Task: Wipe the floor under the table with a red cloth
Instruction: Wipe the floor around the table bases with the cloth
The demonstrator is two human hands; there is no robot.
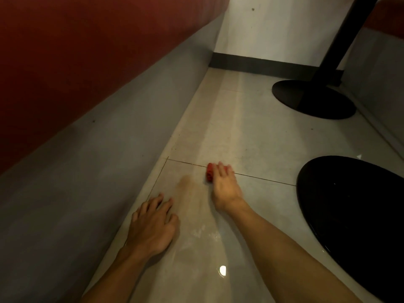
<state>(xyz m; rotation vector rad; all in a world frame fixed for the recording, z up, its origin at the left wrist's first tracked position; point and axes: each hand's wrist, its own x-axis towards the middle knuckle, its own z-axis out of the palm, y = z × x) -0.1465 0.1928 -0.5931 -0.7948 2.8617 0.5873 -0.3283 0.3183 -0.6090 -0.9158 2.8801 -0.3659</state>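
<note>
Right grip: the right grip (225,189) reaches forward with its palm down and its fingers curled over the red cloth (209,174), holding it against the floor (251,138); the fingertips are blurred.
Red cloth: bunched into a small wad under the fingers, with only its left edge showing. It lies on a thin grout line (262,178) between two tiles.
Left grip: the left grip (153,226) holds nothing. Its fingers are spread and its fingertips and palm rest on the tile, nearer the camera and just beside the grey bench base (98,160).
Floor: pale glossy tiles, with a faint brownish patch (188,189) between the two grips and a bright glare spot (222,270) lower down.
Counter parts: a round black foot (354,215) lies to the right of the right forearm. A second black foot (312,99) with a black post (343,36) stands farther back.
Surroundings: a red seat cushion (76,62) sits above the grey base on the left. At the far end there is a white wall (273,29) with a dark skirting strip (262,65).
</note>
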